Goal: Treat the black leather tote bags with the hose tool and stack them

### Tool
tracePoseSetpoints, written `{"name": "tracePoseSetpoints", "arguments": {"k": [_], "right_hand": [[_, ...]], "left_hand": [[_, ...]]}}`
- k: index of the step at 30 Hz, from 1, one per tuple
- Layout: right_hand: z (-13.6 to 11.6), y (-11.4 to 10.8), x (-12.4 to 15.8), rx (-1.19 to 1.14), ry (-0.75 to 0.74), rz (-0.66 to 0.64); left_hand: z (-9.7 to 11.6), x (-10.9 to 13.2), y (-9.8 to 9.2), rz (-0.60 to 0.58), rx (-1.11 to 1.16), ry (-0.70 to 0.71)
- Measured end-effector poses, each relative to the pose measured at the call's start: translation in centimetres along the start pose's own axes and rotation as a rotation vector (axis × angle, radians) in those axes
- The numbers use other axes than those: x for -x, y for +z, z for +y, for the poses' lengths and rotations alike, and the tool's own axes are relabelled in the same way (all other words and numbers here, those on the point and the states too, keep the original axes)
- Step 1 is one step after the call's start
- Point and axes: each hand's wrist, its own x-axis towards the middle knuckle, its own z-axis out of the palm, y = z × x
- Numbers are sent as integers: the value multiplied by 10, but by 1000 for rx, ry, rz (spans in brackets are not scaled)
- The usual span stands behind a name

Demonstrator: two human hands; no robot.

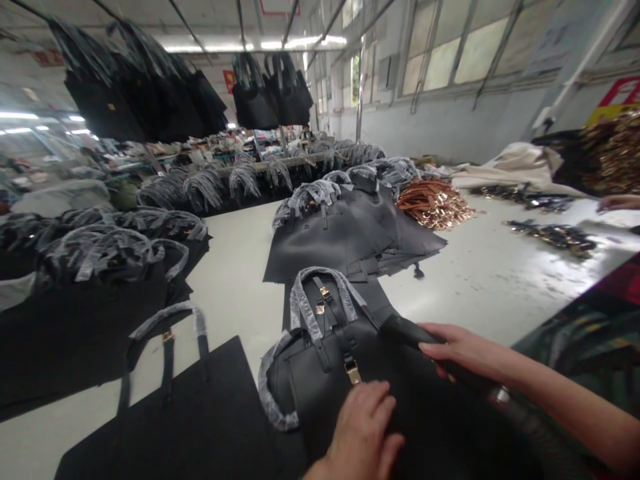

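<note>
Our left hand [361, 427] lies open on the black leather handbag [320, 387], just beside its gold buckle [353, 371], while our right hand [463, 350], farther from the buckle, closes around a rolled dark edge [405, 332]; the bag's long axis seems to run toward lower right, its end dark and cut off.

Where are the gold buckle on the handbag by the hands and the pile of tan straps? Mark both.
Gold buckle [353, 372], head view, on its metal plate.
Pile of tan straps [434, 205], head view, on the heap's middle.
</note>
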Motion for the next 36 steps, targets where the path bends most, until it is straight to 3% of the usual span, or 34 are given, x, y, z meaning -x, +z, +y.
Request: {"name": "tracePoseSetpoints", "arguments": {"k": [3, 11, 16, 21, 25, 30, 36], "right_hand": [[-12, 2, -12, -23, 46, -49], [-35, 4, -41, 3, 77, -62], [-31, 6, -40, -13, 67, -77], [-28, 11, -69, -57, -4, -10], [-30, -6, -72, -58, -43, 79], [-25, -37, -50, -23, 76, 54], [-23, -32, -80, -61, 67, 76]], "left_hand": [[-10, -6, -11, 102, -26, -187], [-12, -8, -11, 74, -31, -205], [-11, -10, -14, 69, -9, -199], [-11, -8, -13, 97, 9, -197], [-12, -4, -4, 191, -6, -284], [-13, -7, 4, 263, -32, -452], [-15, -11, 8, 282, -28, -440]]}}
